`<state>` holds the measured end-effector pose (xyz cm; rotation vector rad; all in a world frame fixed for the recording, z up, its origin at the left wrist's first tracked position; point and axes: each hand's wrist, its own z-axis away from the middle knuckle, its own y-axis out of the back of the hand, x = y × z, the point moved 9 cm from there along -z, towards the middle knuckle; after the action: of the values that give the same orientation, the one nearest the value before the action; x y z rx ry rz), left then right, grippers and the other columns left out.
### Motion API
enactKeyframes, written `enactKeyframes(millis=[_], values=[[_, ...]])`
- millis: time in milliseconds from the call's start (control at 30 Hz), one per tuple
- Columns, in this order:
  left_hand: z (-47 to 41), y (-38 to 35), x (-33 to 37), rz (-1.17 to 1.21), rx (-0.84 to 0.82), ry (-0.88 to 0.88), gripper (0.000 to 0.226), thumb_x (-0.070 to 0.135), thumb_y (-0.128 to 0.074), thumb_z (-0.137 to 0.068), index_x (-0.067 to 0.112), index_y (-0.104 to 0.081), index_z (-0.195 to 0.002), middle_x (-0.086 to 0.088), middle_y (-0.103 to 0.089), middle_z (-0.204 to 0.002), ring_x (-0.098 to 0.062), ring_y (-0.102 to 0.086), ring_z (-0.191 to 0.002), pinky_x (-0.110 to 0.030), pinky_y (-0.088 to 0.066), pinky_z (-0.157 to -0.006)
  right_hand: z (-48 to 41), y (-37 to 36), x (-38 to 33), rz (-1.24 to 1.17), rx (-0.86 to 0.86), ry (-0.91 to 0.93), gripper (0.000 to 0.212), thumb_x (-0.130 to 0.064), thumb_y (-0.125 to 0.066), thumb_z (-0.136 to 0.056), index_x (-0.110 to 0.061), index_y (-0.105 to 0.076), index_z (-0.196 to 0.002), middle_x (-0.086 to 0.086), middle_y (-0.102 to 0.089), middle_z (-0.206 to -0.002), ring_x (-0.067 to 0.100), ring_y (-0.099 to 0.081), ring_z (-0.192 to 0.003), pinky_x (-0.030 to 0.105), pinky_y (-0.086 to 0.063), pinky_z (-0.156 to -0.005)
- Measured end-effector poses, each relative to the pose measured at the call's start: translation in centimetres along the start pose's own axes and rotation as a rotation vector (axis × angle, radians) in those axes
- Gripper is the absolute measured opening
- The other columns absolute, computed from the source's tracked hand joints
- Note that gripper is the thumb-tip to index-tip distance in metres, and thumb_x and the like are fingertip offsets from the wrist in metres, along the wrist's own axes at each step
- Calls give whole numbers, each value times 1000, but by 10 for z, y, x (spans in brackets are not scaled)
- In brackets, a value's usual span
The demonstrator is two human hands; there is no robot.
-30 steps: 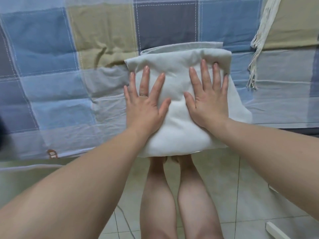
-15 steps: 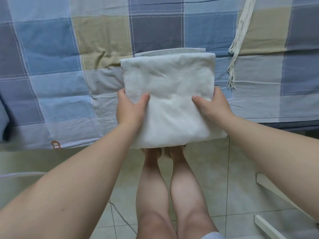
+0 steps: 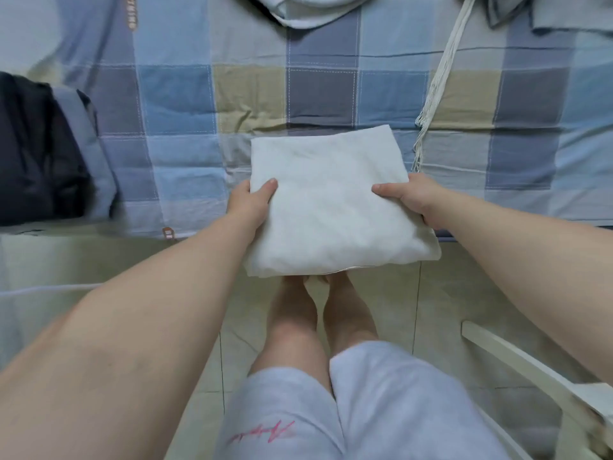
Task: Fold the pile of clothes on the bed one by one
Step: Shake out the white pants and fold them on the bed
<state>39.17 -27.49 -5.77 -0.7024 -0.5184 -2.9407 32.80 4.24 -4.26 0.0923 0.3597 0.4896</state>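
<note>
L hand (image 3: 249,204) & R hand (image 3: 414,200) each grip folded white cloth (image 3: 331,207) w/ thumbs on top.

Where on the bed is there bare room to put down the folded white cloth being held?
Bare bed cover lies between the dark clothes and the folded white cloth, beyond it up to the pale garment, and right of the fringed strip. Crowded: the left edge and the far edge.
</note>
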Motion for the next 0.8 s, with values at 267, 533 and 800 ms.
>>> enactKeyframes(millis=[267,533,800], values=[[111,131,43,143,54,-75,39,46,-72,-87,19,-70,-115,0,-73,-113,-25,-69,-105,-43,-53,-100,148,-47,-84,-20,-8,158,30,-29,-81,-83,-18,-72,-109,-1,-78,-95,19,-75,-80,32,-58,-74],[101,292,40,279,87,-144,22,42,-70,-91,23,-72,-100,6,-76,-101,-17,-72,-94,-34,-58,-82,192,-186,-182,31,27,272,25,-27,-82,-83,-20,-70,-104,-1,-75,-102,20,-73,-89,34,-58,-80],[17,494,25,180,96,-146,24,48,-65,-91,27,-70,-101,7,-74,-104,-20,-71,-98,-41,-58,-88,175,-387,-255,-24,-28,226,32,-26,-82,-83,-18,-70,-111,0,-77,-103,22,-74,-90,39,-60,-80]])
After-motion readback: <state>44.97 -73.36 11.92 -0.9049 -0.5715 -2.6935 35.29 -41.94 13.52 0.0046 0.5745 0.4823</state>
